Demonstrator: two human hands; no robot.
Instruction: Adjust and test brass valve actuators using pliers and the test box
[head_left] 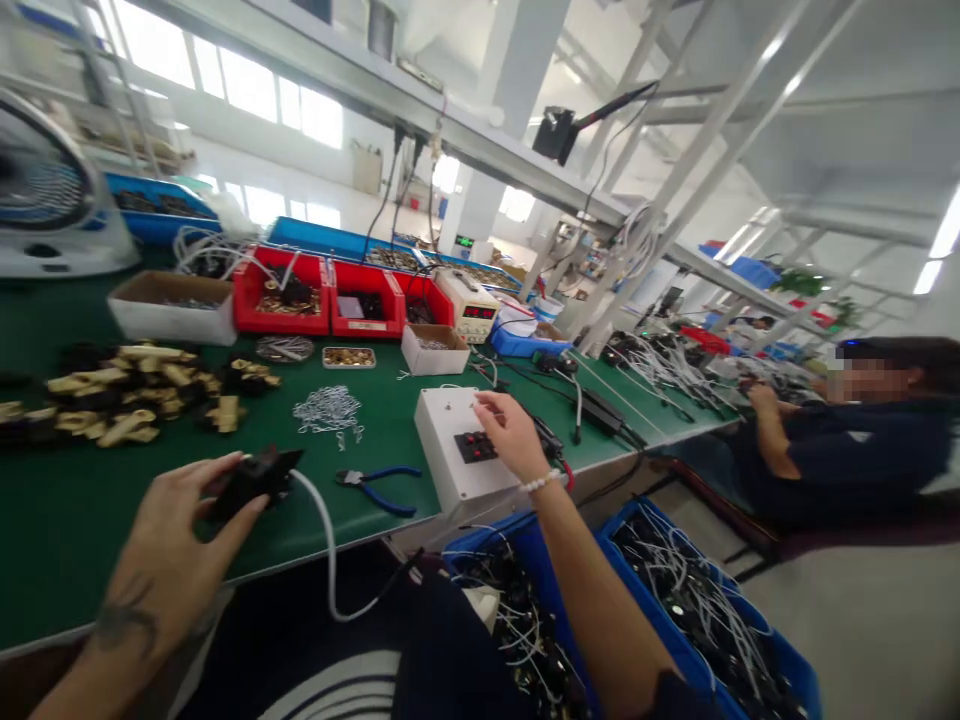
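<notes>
My left hand (184,530) grips a small black part (255,478) with a white cable (326,545) that trails off the green table's front edge. My right hand (510,432) reaches over a white test box (450,445), its fingers bent and resting on the black and red connector block (476,447) on top of the box. Whether it holds anything I cannot make out. Blue-handled pliers (379,485) lie on the green table (60,520) between my hands.
Brass and black fittings (127,395) are piled at left, with a heap of small metal clips (328,410) near them. Red bins (337,298) and a power supply (466,305) stand behind. Blue crates of wired parts (697,610) sit below the table. Another person (855,430) works at right.
</notes>
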